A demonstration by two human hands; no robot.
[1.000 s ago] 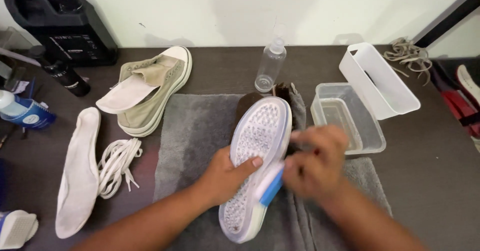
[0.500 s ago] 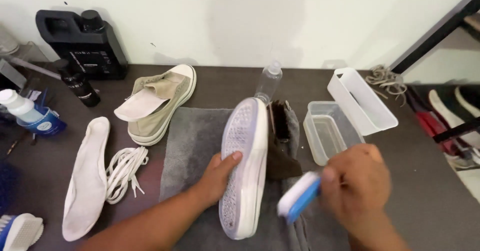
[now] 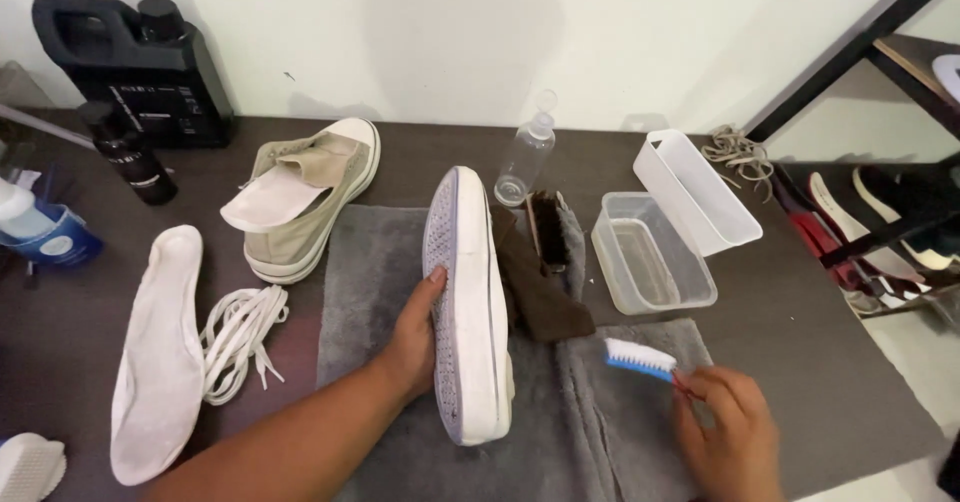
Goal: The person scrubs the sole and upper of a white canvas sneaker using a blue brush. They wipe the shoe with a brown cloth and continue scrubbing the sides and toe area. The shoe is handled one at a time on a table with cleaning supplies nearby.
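Shoe (image 3: pixel 470 302) sits on its side at centre frame on the grey towel (image 3: pixel 370 262), left hand (image 3: pixel 415 337) wrapped around its sole. Right hand (image 3: pixel 725 437), lower right, pinches a blue brush (image 3: pixel 640 359), bristles up. Water tub (image 3: pixel 650 262) just above it, laces (image 3: pixel 240 337) and insole (image 3: pixel 160 352) off left.

Your left hand (image 3: pixel 415 337) grips the side of the upturned shoe (image 3: pixel 468 302), thumb on the sole, forearm running down-left. Your right hand (image 3: pixel 725 432) sits right of the shoe, apart from it, fingers pinched around the brush (image 3: pixel 640 359).
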